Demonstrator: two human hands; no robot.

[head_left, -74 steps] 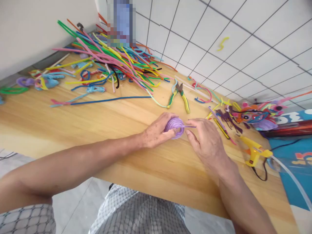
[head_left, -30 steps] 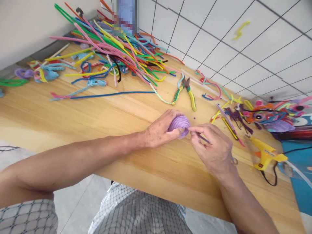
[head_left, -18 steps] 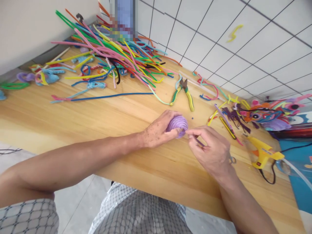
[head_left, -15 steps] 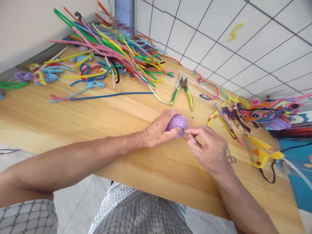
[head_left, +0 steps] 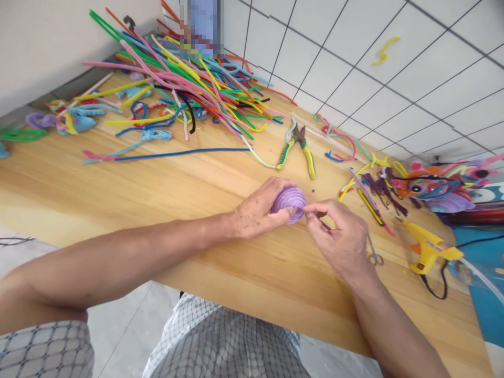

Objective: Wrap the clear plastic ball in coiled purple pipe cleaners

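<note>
Saw stems (head_left: 189,86) heaped on the table (head_left: 220,273), pliers (head_left: 299,136) near them. Found cutter (head_left: 370,207), scissors (head_left: 375,258), glue gun (head_left: 427,245) farther right.

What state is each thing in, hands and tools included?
Left hand: grip closed around the purple coil.
Purple coil: wound in rounded rings, held.
Right hand: pinched at the coil's edge.
Pliers: lying, handles spread.
Scissors: lying, partly hidden; blades unclear.
Utility knife: lying; blade unclear.
Glue gun: lying, stick in its back; heat unclear.
Pipe cleaners: heaped loosely.
</note>
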